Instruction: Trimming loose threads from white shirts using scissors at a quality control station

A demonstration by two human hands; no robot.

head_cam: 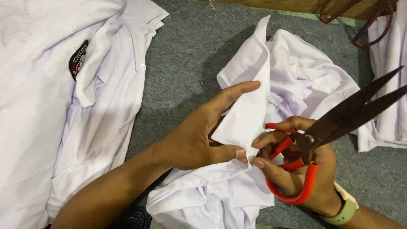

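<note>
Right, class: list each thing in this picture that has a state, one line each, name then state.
Left hand: pinching the white shirt collar.
Right hand: gripping the red-handled scissors, fingertips on cloth.
Scissors: blades slightly parted, pointing away.
White shirt: crumpled.
Badged shirt: lying spread out.

Grey felt surface [186, 63]; wooden edge [280, 5] behind.
</note>
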